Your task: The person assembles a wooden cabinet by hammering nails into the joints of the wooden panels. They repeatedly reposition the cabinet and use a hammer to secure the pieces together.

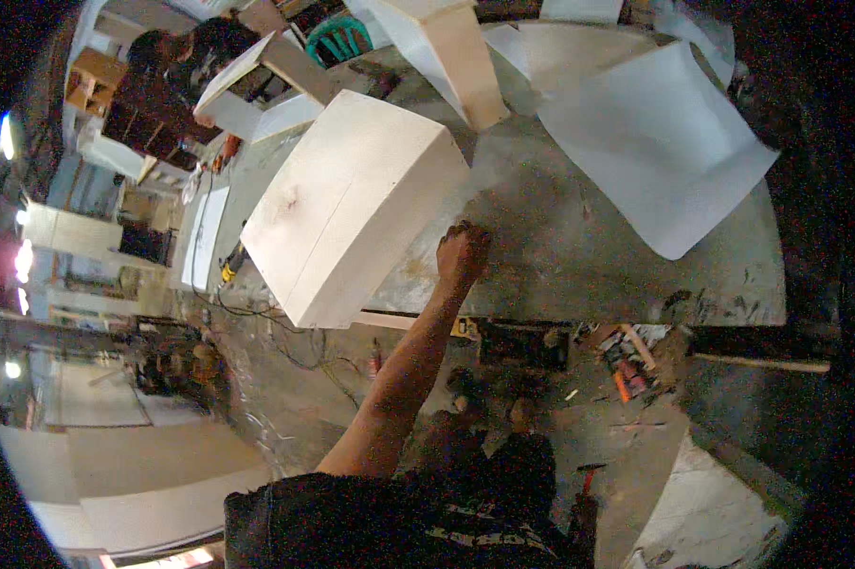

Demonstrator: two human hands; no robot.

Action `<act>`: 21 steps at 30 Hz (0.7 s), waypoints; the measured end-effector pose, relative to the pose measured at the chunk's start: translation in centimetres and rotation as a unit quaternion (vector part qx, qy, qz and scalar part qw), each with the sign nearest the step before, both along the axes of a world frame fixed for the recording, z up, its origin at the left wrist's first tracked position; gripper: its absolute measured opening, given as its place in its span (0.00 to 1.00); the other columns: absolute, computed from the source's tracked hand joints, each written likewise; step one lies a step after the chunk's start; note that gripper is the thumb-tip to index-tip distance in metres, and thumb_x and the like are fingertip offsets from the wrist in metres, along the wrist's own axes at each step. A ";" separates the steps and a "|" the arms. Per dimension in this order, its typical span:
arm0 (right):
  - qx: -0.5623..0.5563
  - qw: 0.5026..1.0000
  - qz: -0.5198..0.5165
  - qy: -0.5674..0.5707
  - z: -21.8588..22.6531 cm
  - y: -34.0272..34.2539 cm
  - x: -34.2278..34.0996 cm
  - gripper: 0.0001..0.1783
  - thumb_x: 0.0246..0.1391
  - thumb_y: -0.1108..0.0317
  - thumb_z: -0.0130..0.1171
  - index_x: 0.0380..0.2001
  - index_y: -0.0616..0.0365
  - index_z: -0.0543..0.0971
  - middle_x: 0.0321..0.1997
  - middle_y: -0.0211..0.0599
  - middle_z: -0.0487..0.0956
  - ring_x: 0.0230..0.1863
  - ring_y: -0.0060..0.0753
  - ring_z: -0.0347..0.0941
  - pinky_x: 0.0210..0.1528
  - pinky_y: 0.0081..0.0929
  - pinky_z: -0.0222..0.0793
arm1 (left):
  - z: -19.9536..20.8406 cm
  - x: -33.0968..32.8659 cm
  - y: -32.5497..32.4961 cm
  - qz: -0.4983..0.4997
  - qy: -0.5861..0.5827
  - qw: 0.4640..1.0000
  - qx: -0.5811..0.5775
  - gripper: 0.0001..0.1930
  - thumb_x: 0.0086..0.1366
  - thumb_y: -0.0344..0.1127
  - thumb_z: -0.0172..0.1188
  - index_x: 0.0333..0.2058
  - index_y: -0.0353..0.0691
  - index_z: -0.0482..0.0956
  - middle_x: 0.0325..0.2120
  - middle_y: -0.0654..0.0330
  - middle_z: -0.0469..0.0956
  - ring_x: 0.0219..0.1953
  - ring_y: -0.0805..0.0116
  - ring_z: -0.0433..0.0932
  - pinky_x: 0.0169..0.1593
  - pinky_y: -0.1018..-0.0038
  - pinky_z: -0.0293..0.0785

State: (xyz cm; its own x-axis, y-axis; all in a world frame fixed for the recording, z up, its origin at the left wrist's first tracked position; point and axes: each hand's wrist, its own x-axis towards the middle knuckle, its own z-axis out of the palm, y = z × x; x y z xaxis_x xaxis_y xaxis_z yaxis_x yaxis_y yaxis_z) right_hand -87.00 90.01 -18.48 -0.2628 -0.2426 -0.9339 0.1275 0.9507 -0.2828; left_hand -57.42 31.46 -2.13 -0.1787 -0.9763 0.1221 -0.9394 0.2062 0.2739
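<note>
My left arm reaches up across the picture, and my left hand point(463, 252) is over the table point(627, 284), just right of a large pale wooden box point(356, 190). The fingers are curled in, and whatever they may hold is hidden. The box sits tilted across the table's left half, with a thin seam and a brownish smudge on its broad face. Its near corner reaches past the table edge. My hand appears apart from its side. My right hand is not in view.
A curling white sheet point(655, 142) lies on the table's right side. An upright pale panel piece point(446, 62) stands at the back. At upper left, a person point(176, 81) is beside an open box frame point(257, 90). Cables, a hammer point(589, 474) and scraps lie on the floor.
</note>
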 end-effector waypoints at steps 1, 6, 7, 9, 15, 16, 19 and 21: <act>0.000 1.000 0.008 0.003 0.6 0.2 -0.4 0.18 0.62 0.58 0.60 0.50 0.57 0.76 0.30 0.25 0.73 0.29 0.20 0.67 0.31 0.24 0.63 | 0.0 0.1 -0.6 -0.008 -0.013 0.999 0.040 0.10 0.61 0.38 0.60 0.35 0.37 0.82 0.37 0.47 0.81 0.42 0.46 0.81 0.44 0.55 0.78; 0.002 0.998 0.052 0.025 3.9 0.5 -1.7 0.18 0.62 0.58 0.60 0.50 0.57 0.76 0.31 0.26 0.74 0.31 0.21 0.68 0.32 0.25 0.64 | -0.7 0.0 -2.7 -0.030 -0.042 0.993 0.108 0.08 0.59 0.34 0.60 0.36 0.39 0.82 0.40 0.47 0.80 0.46 0.50 0.81 0.44 0.58 0.80; 0.001 0.998 0.059 0.030 4.5 0.4 -1.9 0.18 0.62 0.58 0.60 0.50 0.58 0.76 0.32 0.27 0.74 0.31 0.22 0.68 0.32 0.25 0.64 | -1.2 -0.1 -2.7 -0.025 -0.017 0.995 0.095 0.09 0.59 0.34 0.60 0.37 0.39 0.82 0.41 0.48 0.80 0.47 0.51 0.81 0.44 0.57 0.80; -0.004 0.996 0.076 0.041 5.6 -0.1 -2.3 0.18 0.62 0.58 0.60 0.49 0.58 0.76 0.32 0.27 0.74 0.31 0.22 0.68 0.32 0.26 0.65 | -2.1 0.0 -2.6 -0.004 -0.015 0.996 0.091 0.10 0.59 0.34 0.61 0.38 0.38 0.82 0.42 0.49 0.80 0.48 0.52 0.80 0.44 0.56 0.80; -0.049 0.988 0.134 0.062 7.4 -4.1 -3.1 0.19 0.62 0.58 0.61 0.49 0.58 0.76 0.33 0.29 0.75 0.33 0.24 0.69 0.34 0.28 0.66 | -4.3 0.4 -2.4 -0.063 0.045 0.995 -0.068 0.12 0.62 0.39 0.60 0.40 0.38 0.81 0.43 0.50 0.79 0.47 0.53 0.80 0.45 0.55 0.81; -0.057 0.986 0.143 0.062 7.6 -4.8 -3.1 0.19 0.62 0.58 0.61 0.49 0.58 0.76 0.34 0.29 0.75 0.33 0.24 0.70 0.34 0.28 0.66 | -4.6 0.2 -2.6 -0.066 0.064 0.995 -0.038 0.12 0.62 0.39 0.59 0.40 0.38 0.81 0.43 0.50 0.79 0.47 0.52 0.80 0.44 0.55 0.81; -0.078 0.979 0.179 0.064 8.3 -6.9 -3.6 0.19 0.62 0.57 0.61 0.49 0.59 0.75 0.34 0.30 0.75 0.34 0.25 0.70 0.35 0.29 0.67 | -5.7 -0.6 -3.3 -0.040 0.080 0.995 0.039 0.12 0.63 0.38 0.56 0.39 0.37 0.81 0.42 0.49 0.79 0.44 0.50 0.81 0.44 0.55 0.80; -0.086 0.972 0.210 0.061 8.7 -8.2 -3.9 0.19 0.62 0.57 0.61 0.49 0.59 0.75 0.35 0.31 0.75 0.34 0.25 0.71 0.35 0.30 0.67 | -6.1 -0.8 -3.5 -0.037 0.104 0.994 -0.019 0.12 0.62 0.38 0.55 0.38 0.36 0.80 0.39 0.48 0.80 0.41 0.47 0.82 0.43 0.54 0.80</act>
